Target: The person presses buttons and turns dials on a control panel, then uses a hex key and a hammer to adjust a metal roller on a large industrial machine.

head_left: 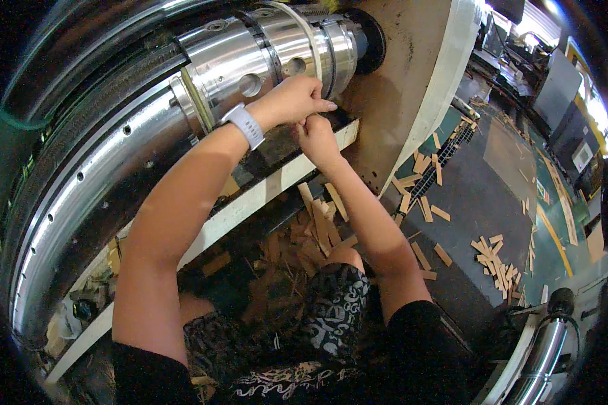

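My left hand (289, 102), with a pale watch (245, 126) on its wrist, is closed and held over my right hand. Just below it my right hand (317, 140) is closed too, its fingertips meeting the left ones. What sits between the fingers is hidden. Both are in front of a shiny metal roller (226, 50) with round holes in its surface. A cream band (309, 34) wraps around the roller near its right end and runs down behind my left knuckles; whether I grip it cannot be seen.
A brown metal side panel (405, 61) stands right of the roller. A pale frame rail (270, 189) crosses below my hands. Cardboard strips (321, 219) heap under the rail, and more strips (496, 266) lie on the floor at right. A long curved metal bar (91, 169) fills the left.
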A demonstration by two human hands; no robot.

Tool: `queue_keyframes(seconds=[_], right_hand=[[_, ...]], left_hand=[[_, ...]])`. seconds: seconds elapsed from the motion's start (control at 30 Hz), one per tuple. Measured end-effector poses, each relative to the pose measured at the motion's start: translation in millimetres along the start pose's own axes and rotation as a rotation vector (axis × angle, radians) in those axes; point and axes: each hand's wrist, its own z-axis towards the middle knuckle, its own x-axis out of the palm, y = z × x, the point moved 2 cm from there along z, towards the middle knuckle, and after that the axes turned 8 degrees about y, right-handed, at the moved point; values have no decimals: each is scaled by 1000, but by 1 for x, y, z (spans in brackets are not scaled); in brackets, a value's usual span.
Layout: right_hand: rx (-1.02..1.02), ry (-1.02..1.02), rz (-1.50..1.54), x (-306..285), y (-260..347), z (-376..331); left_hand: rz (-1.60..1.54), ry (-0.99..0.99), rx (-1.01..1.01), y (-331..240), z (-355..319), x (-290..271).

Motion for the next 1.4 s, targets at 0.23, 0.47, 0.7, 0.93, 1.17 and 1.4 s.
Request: queue_keyframes(seconds=[0.23,0.47,0.7,0.93,1.17,1.4], right_hand=[[-22,-23,-58,-10,8,6],[-20,-63,-73,-6,-1,7],[79,-44,-39,-2,-2,2],[203,-62,216,-2,-4,-4],[113,-131,475,8,-12,-8],[166,-104,519,3,-11,-9]], left_hand=[[76,-149,122,-3,-1,-2],[6,-160,84,4,6,5],[142,-235,16,-4,7,8],[-436,-210,-197,-10,0,16],[-1154,128,-156,14,-12,20],[-882,200,7,17,-16,27]])
